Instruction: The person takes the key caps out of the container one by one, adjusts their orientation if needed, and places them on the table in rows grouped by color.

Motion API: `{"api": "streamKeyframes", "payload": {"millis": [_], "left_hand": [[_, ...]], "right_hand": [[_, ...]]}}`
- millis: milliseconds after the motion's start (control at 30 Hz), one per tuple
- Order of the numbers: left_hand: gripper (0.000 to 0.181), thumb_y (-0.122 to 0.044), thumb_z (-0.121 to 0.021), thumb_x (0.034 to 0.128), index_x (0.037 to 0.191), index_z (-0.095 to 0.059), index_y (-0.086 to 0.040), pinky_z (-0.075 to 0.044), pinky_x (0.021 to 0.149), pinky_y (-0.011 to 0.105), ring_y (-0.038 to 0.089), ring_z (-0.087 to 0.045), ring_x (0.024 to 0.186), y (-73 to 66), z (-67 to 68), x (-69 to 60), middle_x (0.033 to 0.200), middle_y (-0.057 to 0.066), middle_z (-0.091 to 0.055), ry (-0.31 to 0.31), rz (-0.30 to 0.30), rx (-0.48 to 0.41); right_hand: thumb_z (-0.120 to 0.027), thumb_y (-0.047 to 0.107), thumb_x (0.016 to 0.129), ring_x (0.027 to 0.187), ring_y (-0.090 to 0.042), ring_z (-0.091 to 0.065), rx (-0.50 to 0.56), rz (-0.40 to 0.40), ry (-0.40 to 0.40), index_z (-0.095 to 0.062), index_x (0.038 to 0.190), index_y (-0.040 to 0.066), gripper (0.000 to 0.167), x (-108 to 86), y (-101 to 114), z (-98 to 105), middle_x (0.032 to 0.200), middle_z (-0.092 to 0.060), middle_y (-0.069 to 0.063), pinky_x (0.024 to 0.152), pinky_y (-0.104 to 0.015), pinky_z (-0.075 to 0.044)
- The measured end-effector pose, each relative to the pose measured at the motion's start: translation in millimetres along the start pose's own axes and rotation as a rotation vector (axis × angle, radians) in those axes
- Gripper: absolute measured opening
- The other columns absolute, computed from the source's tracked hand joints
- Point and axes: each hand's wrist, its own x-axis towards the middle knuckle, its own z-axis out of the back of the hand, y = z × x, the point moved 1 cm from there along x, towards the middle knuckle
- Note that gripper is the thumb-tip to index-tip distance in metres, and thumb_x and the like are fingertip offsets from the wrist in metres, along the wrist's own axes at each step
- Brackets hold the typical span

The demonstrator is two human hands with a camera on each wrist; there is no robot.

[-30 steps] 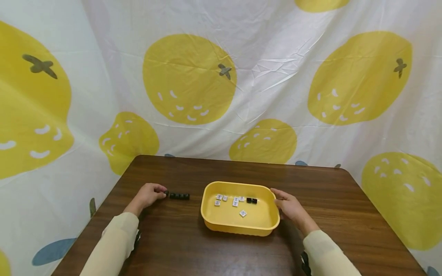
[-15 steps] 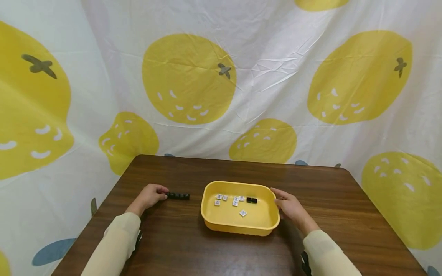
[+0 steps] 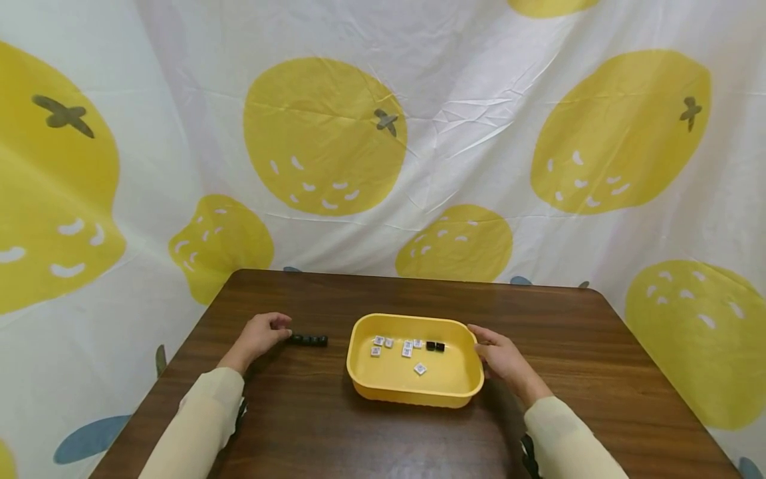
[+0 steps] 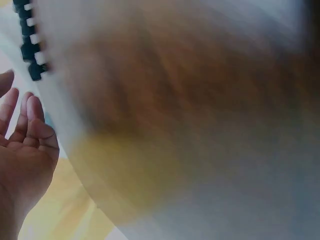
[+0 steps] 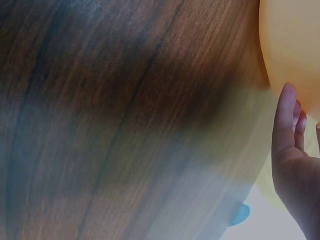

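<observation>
A row of several small black blocks [image 3: 310,340] lies on the table left of the yellow tray. Beside its left end is my left hand [image 3: 260,338], fingers loosely bent; in the left wrist view that hand [image 4: 30,160] sits apart from the black row [image 4: 29,42], with nothing between its fingers. My right hand [image 3: 505,364] rests against the right side of the yellow tray [image 3: 413,397]. Its fairly straight fingers [image 5: 284,115] touch the tray's outer wall [image 5: 292,45], the thumb mostly cut off by the frame.
Inside the tray are several small white pieces [image 3: 407,349] with printed marks and two black ones [image 3: 440,347]. All stand on a dark wooden table [image 3: 335,439]. A white curtain [image 3: 455,40] with yellow fruit prints hangs behind the table.
My left hand pushed the separate black block rightward until it met the row, then its fingers loosened and lifted slightly off. The right hand and tray stay in place.
</observation>
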Motion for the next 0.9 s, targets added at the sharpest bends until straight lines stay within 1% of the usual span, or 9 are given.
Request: {"api": "streamKeyframes", "payload": {"millis": [133, 233, 333, 467, 567, 667, 767, 900], "left_hand": [[0.033, -0.016, -0.062, 0.0976, 0.126, -0.063, 0.001, -0.049, 0.084, 0.046, 0.029, -0.059, 0.101, -18.3, -2.1, 5.7, 0.111, 0.014, -0.065, -0.029, -0.035, -0.027], [0.033, -0.017, -0.061, 0.0985, 0.126, -0.064, 0.001, -0.049, 0.086, 0.046, 0.031, -0.06, 0.104, -35.2, -7.6, 11.0, 0.114, 0.015, -0.065, -0.036, -0.082, -0.039], [0.032, -0.017, -0.061, 0.0986, 0.125, -0.065, 0.0, -0.049, 0.088, 0.047, 0.031, -0.059, 0.107, -52.8, -14.9, 14.6, 0.117, 0.015, -0.065, -0.028, -0.12, -0.051], [0.029, -0.018, -0.062, 0.0982, 0.123, -0.067, -0.003, -0.05, 0.089, 0.046, 0.03, -0.06, 0.107, -74.9, -23.4, 16.6, 0.117, 0.014, -0.065, -0.014, -0.145, -0.08], [0.027, -0.017, -0.063, 0.0977, 0.121, -0.068, -0.004, -0.05, 0.089, 0.045, 0.029, -0.06, 0.105, -86.6, -28.2, 18.3, 0.116, 0.012, -0.066, -0.006, -0.164, -0.103], [0.026, -0.016, -0.064, 0.0969, 0.12, -0.069, -0.005, -0.051, 0.088, 0.044, 0.028, -0.061, 0.104, -95.2, -33.2, 20.4, 0.114, 0.011, -0.067, 0.003, -0.175, -0.122], [0.026, -0.015, -0.063, 0.0965, 0.12, -0.068, -0.005, -0.051, 0.088, 0.043, 0.027, -0.061, 0.104, -105.0, -38.9, 21.0, 0.114, 0.01, -0.067, 0.02, -0.186, -0.14], [0.026, -0.016, -0.064, 0.0961, 0.12, -0.069, -0.007, -0.052, 0.086, 0.04, 0.023, -0.061, 0.102, -123.8, -51.8, 21.9, 0.113, 0.007, -0.067, 0.051, -0.19, -0.156]], "right_hand": [[-0.047, 0.007, 0.1, 0.081, -0.022, -0.055, -0.003, 0.001, -0.01, -0.04, 0.151, 0.005, 0.051, 0.0, 0, 0, 0.113, -0.056, -0.021, 0.061, -0.035, -0.05], [-0.046, 0.006, 0.1, 0.075, -0.021, -0.053, -0.006, 0.007, -0.013, -0.04, 0.151, 0.006, 0.051, 0.6, 0, 0, 0.105, -0.055, -0.018, 0.058, -0.033, -0.048], [-0.046, 0.005, 0.1, 0.073, -0.021, -0.052, -0.012, 0.01, -0.012, -0.041, 0.151, 0.006, 0.051, 0.0, 0, -1, 0.105, -0.054, -0.019, 0.058, -0.033, -0.048], [-0.045, 0.004, 0.1, 0.071, -0.021, -0.052, -0.027, 0.006, -0.016, -0.042, 0.15, 0.005, 0.05, -0.7, 1, -1, 0.111, -0.054, -0.02, 0.058, -0.033, -0.048], [-0.045, 0.005, 0.1, 0.072, -0.021, -0.052, -0.038, -0.001, -0.022, -0.042, 0.15, 0.005, 0.05, -0.9, 1, -1, 0.113, -0.055, -0.021, 0.058, -0.034, -0.048], [-0.046, 0.006, 0.101, 0.079, -0.023, -0.055, -0.038, -0.009, -0.024, -0.042, 0.15, 0.006, 0.05, -2.0, 1, -1, 0.119, -0.055, -0.023, 0.06, -0.035, -0.05], [-0.045, 0.008, 0.101, 0.09, -0.026, -0.057, -0.037, -0.004, -0.01, -0.041, 0.151, 0.006, 0.05, -2.9, 2, 0, 0.132, -0.051, -0.026, 0.063, -0.036, -0.053], [-0.045, 0.008, 0.101, 0.095, -0.028, -0.058, -0.024, 0.0, 0.001, -0.041, 0.151, 0.006, 0.05, -1.3, 2, -1, 0.135, -0.049, -0.028, 0.065, -0.037, -0.055]]}}
